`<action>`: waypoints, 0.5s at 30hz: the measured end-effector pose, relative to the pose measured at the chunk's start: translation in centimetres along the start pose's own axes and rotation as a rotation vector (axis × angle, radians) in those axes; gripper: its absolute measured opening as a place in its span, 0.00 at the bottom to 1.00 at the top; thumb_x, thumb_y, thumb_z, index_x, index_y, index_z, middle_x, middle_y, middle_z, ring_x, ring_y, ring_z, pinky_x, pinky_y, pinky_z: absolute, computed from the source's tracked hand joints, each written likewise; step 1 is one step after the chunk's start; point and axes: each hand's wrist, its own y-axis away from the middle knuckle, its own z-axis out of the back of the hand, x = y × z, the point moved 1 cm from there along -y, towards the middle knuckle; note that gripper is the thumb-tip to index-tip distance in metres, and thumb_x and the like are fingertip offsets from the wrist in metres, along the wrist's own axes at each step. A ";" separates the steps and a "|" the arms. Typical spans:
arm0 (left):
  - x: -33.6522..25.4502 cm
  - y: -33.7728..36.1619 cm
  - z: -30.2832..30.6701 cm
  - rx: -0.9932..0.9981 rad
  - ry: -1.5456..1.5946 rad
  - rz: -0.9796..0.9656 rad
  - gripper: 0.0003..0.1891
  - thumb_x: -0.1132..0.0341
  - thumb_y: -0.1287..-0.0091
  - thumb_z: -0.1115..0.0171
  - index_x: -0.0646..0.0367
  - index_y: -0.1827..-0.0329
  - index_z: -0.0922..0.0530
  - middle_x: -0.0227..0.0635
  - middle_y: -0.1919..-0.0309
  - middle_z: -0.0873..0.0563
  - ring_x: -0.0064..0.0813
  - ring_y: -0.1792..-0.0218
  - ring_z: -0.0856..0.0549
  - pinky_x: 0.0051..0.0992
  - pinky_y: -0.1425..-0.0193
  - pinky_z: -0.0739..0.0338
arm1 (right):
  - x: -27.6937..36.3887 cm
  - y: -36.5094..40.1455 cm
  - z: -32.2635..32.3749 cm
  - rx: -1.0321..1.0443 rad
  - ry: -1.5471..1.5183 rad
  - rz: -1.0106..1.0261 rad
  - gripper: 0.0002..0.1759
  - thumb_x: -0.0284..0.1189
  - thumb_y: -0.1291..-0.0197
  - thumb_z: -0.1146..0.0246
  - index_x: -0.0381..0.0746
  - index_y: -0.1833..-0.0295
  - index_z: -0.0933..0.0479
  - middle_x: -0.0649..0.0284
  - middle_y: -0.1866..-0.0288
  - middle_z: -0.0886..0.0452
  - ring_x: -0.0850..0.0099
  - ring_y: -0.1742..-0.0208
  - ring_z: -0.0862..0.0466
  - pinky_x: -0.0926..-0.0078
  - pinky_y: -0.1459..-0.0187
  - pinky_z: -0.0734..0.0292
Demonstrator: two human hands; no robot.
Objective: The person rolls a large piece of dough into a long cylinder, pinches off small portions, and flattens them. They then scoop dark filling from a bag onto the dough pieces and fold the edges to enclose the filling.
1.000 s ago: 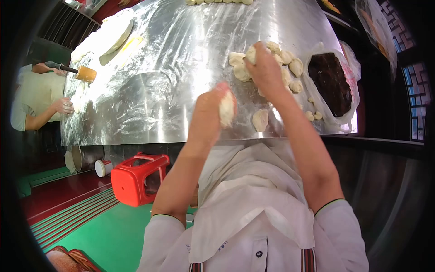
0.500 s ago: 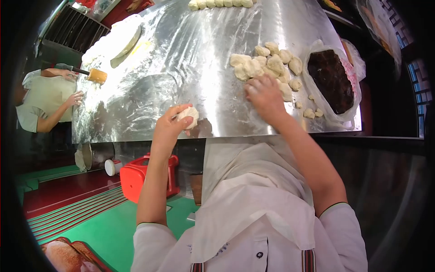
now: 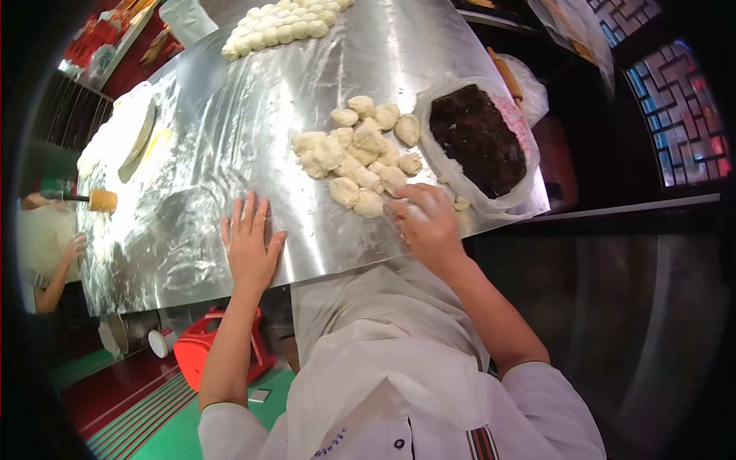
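Observation:
My left hand (image 3: 251, 253) lies palm down on the metal table (image 3: 199, 257), its fingers stretched and apart. Whether any dough is under the palm is hidden. My right hand (image 3: 429, 228) is bent with curled fingers beside the near right end of a heap of pale dough pieces (image 3: 368, 138). Its fingertips are close to a dough lump (image 3: 369, 203), and what they hold, if anything, cannot be made out. Right of the heap, a plastic-lined container holds a dark brown mass (image 3: 479, 142).
Rows of round dough balls (image 3: 284, 27) stand at the far side. A large floury dough mass (image 3: 115, 134) lies at the left. Across from it, a co-worker's hand (image 3: 74, 247) is near a tool with a yellowish head (image 3: 103, 201). A red plastic container (image 3: 195, 349) is below the table.
My left hand held a round dough piece and now lies flat on the table. My right hand has shifted from the middle of the heap to its near edge. The view has turned.

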 end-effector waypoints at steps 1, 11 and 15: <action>-0.1 -0.4 -0.2 -0.012 -0.015 0.031 0.34 0.51 0.29 0.38 0.50 0.21 0.32 0.36 0.18 0.36 0.44 0.18 0.42 0.52 0.16 0.55 | -0.9 0.6 1.3 -0.020 0.010 -0.095 0.17 0.18 0.48 0.32 0.36 0.50 0.17 0.55 0.47 0.17 0.56 0.41 0.19 0.57 0.40 0.23; 0.3 -0.8 -2.3 -0.053 0.261 0.092 0.35 0.53 0.36 0.29 0.55 0.27 0.26 0.51 0.25 0.28 0.55 0.21 0.38 0.62 0.18 0.58 | -12.7 5.4 11.5 -0.205 0.330 -0.546 0.20 0.24 0.30 0.39 0.35 0.34 0.22 0.52 0.37 0.20 0.56 0.35 0.21 0.62 0.31 0.28; -3.0 -4.9 2.4 -0.308 0.469 0.048 0.25 0.60 0.31 0.33 0.57 0.32 0.24 0.46 0.31 0.23 0.46 0.24 0.31 0.53 0.20 0.47 | -16.7 7.8 11.0 -0.110 0.399 -0.534 0.26 0.30 0.29 0.39 0.32 0.29 0.29 0.47 0.33 0.24 0.53 0.31 0.25 0.55 0.31 0.31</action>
